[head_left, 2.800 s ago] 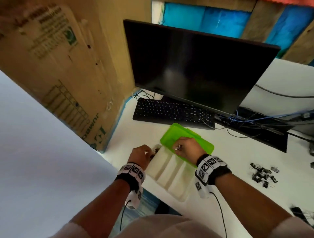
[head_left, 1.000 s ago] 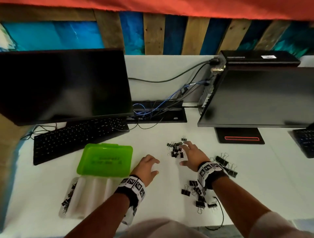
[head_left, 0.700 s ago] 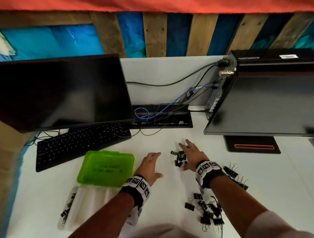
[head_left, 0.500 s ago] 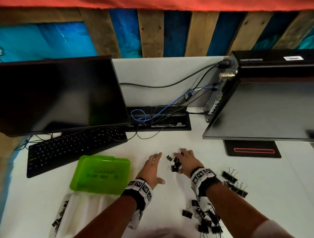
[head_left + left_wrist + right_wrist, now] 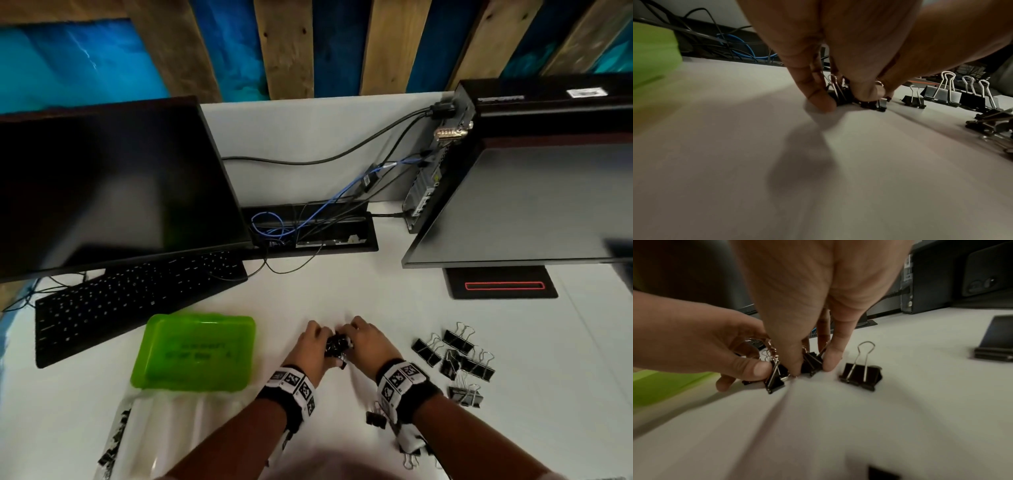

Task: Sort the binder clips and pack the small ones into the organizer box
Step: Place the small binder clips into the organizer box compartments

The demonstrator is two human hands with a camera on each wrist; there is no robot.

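Your hands have closed in since half a second ago: then the left hand (image 5: 313,346) lay flat and apart, now it meets your right hand (image 5: 364,342) over the cluster of small binder clips (image 5: 337,344), right of the green lid (image 5: 198,353). Both hands' fingers curl around that cluster, pinching it on the desk (image 5: 342,294). The organizer box (image 5: 161,435) sits just below the lid, larger clips (image 5: 455,359) farther right.

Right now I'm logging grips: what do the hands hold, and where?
Both hands, left hand and right hand, pinch small binder clips on the desk, fingertips on their black bodies.
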